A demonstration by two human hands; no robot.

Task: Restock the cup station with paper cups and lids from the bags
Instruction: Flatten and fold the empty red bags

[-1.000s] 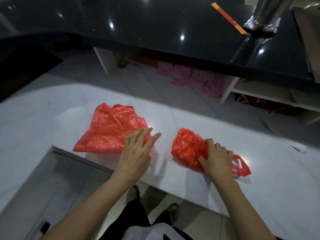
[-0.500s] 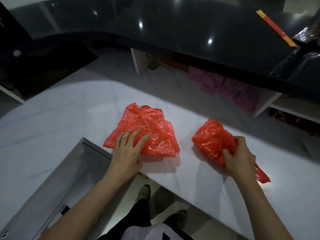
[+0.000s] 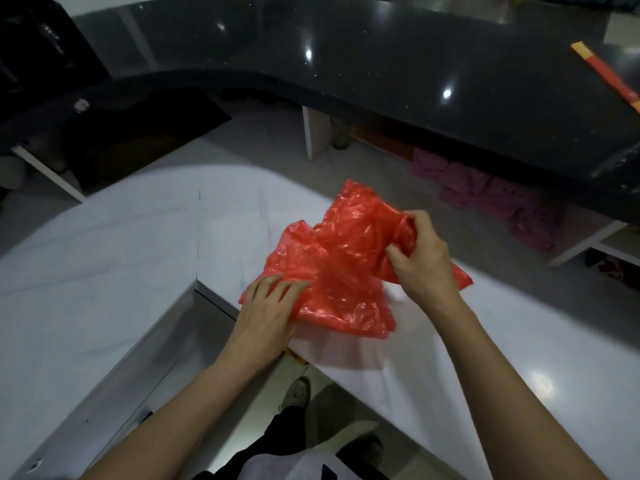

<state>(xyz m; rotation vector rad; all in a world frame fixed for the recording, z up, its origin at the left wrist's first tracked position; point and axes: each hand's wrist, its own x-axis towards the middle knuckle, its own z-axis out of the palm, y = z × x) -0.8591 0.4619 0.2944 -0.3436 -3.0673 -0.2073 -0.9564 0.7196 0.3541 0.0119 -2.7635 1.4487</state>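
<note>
Red plastic bags [image 3: 346, 271] on white counter [image 3: 138, 244]; left hand [image 3: 266, 313] fingers straight, pressing; right hand [image 3: 420, 258] fingers pinching crumpled plastic.

A single head-worn wide-angle view looks steeply down and forward from close above the white marble-patterned counter [image 3: 104, 258], taking in both forearms and shoes at the bottom and the glossy black raised countertop [image 3: 398, 74] across the far top.

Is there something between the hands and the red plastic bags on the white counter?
No. The left hand rests flat on the red plastic, and the right hand grips its upper folds. Nothing visible lies between.
</note>
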